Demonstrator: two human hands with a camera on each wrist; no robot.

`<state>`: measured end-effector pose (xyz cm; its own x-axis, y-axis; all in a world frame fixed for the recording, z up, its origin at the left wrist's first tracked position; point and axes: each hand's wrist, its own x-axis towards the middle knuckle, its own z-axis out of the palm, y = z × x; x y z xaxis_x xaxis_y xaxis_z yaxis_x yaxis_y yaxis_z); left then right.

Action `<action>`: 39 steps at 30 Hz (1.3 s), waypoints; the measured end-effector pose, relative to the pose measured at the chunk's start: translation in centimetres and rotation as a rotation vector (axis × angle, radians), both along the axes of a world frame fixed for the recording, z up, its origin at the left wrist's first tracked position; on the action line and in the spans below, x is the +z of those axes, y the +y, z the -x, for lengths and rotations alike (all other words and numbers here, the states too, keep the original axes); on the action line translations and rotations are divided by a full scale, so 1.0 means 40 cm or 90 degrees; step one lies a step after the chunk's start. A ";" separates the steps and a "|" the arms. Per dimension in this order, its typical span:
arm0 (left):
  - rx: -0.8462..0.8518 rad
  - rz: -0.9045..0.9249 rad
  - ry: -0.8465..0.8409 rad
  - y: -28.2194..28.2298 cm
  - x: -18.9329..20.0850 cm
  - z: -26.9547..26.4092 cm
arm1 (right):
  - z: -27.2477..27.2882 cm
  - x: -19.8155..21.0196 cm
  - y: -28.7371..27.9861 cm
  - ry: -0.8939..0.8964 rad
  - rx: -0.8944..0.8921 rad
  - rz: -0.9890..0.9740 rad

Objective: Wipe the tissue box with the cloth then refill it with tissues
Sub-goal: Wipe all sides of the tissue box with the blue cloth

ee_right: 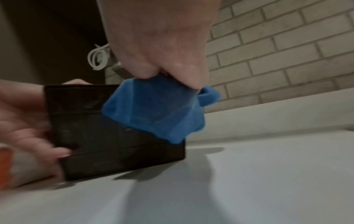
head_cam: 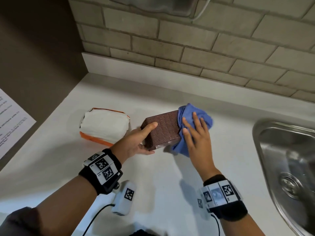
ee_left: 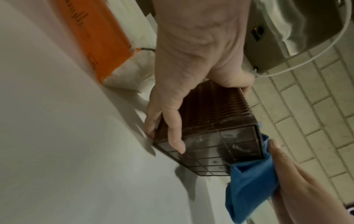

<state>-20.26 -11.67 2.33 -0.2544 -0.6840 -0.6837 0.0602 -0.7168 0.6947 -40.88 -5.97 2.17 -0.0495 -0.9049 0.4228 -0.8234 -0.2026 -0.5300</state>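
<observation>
My left hand [head_cam: 150, 138] grips the brown woven tissue box [head_cam: 163, 130], thumb on its top face and fingers curled under the near side, with the box tipped up on the white counter [head_cam: 170, 184]. The left wrist view shows the box's gridded underside [ee_left: 210, 151]. With flat, straight fingers my right hand [head_cam: 194, 130] presses a blue cloth [head_cam: 192, 111] against the box's right end. In the right wrist view the cloth [ee_right: 153, 112] drapes over the box's upper corner [ee_right: 107, 136]. An opened orange pack of white tissues [head_cam: 104, 125] lies just left of the box.
A steel sink [head_cam: 265, 133] is set into the counter at the right. A brick-tiled wall [head_cam: 204, 48] runs behind, with a steel dispenser [head_cam: 153, 5] and white cable above. A printed sheet [head_cam: 10, 120] hangs on the dark wall at the left.
</observation>
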 end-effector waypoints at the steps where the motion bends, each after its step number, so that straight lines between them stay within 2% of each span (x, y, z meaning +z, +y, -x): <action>1: 0.010 0.000 -0.002 -0.002 0.000 0.004 | -0.024 0.007 0.001 0.018 0.001 0.011; 3: 0.024 0.006 -0.005 -0.002 0.000 0.009 | -0.085 0.013 0.020 0.095 0.069 0.025; 5: 0.021 0.008 -0.001 0.001 0.001 0.009 | -0.078 0.010 0.029 0.103 0.112 0.025; 8: 0.033 -0.001 0.005 0.004 -0.002 0.004 | -0.004 0.008 0.007 -0.017 0.012 0.014; 10: 0.036 0.009 0.002 0.004 0.003 0.006 | -0.024 0.018 0.011 -0.062 -0.007 0.026; 13: 0.035 0.020 0.006 0.005 0.002 0.011 | -0.116 0.017 0.049 0.046 0.088 0.036; 15: 0.024 0.019 0.010 0.009 0.002 0.010 | -0.099 0.000 0.062 0.099 0.137 0.023; 18: 0.022 0.012 0.001 0.011 0.004 0.007 | -0.007 -0.015 0.050 0.005 0.061 0.015; 20: 0.026 0.011 -0.007 0.009 0.008 0.009 | -0.004 -0.018 0.050 -0.031 0.017 0.010; 22: 0.029 0.019 -0.008 0.009 0.013 0.014 | -0.080 -0.018 0.071 0.018 0.043 0.006; 24: 0.028 0.029 -0.008 0.011 0.010 0.017 | -0.145 -0.032 0.099 0.094 0.119 0.020; 26: 0.022 0.036 -0.001 0.014 0.008 0.016 | -0.129 -0.032 0.102 0.157 0.155 0.023; 28: 0.022 0.027 0.001 0.015 0.019 0.011 | -0.066 -0.025 0.076 0.109 0.119 0.028; 31: 0.047 -0.002 0.001 0.015 0.032 0.010 | -0.001 -0.003 0.044 -0.089 0.032 -0.009; 32: 0.054 -0.005 -0.003 0.015 0.033 0.011 | -0.016 0.003 0.042 -0.090 0.028 -0.013; 36: 0.047 0.014 -0.006 0.020 0.026 0.020 | -0.124 -0.011 0.075 0.090 0.127 0.027; 39: 0.059 0.009 0.008 0.025 0.024 0.018 | -0.099 -0.007 0.059 0.076 0.135 0.022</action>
